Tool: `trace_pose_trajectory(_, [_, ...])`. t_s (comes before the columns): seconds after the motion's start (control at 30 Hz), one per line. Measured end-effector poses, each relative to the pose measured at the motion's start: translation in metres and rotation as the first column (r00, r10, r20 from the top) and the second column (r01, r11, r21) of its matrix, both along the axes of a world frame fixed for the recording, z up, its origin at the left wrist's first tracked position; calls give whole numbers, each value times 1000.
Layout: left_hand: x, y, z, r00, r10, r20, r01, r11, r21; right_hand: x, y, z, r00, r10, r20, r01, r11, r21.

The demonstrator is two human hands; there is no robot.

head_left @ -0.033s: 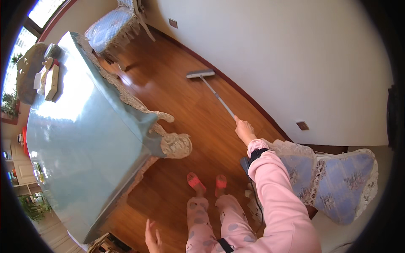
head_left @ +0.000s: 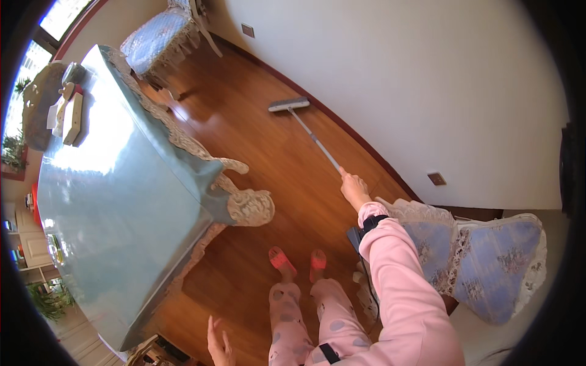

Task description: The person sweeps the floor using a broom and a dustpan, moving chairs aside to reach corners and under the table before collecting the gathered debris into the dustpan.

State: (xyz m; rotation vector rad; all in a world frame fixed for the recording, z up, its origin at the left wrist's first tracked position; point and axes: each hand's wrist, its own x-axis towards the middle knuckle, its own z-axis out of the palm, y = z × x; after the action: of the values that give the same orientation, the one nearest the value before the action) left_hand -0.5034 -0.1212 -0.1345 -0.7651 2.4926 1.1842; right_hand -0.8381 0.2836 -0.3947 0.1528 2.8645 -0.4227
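Observation:
My right hand (head_left: 354,186) is closed round the upper end of a long-handled broom (head_left: 317,145). Its thin grey handle slants away to a wide, flat white-and-grey head resting on the wood floor, close to the far wall's skirting. The underside of the head is hidden. Low in the picture, my left hand (head_left: 218,343) hangs near the table's near corner, fingers apart and holding nothing.
A table (head_left: 128,226) with a glossy pale-blue cover and lace trim fills the left side; a wooden box (head_left: 74,120) sits on it. One blue-cushioned chair (head_left: 160,44) stands at the far end, another chair (head_left: 497,262) beside my right arm. My feet wear red slippers (head_left: 282,262).
The view has shifted very slightly, and my left hand sits a touch farther left. The broom head and my right hand stay practically in place.

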Motion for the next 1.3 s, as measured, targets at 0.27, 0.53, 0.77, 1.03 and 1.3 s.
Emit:
trace_pose_trajectory(0.27, [-7, 67, 16, 1000, -17, 15, 17, 1000, -13, 254, 74, 30, 963, -172, 206, 221, 943, -247])
trace_pose_trajectory(0.53, [-10, 134, 10, 974, -209, -91, 210, 978, 0, 428, 45, 134, 860, -121, 495, 367, 822, -436])
trace_pose_trajectory(0.77, [2, 126, 20, 975, -180, -133, 173, 983, -65, 362, 87, 203, 452, -222, 864, 852, 393, -345])
trace_pose_trajectory(1.03, [38, 100, 15, 969, -207, -133, 186, 971, -152, 253, 123, 42, 844, -393, 365, 512, 793, -329])
trace_pose_trajectory(1.3, [129, 43, -1, 996, -1, -84, -3, 999, -50, 471, -2, 6, 884, -323, 338, 455, 758, -467])
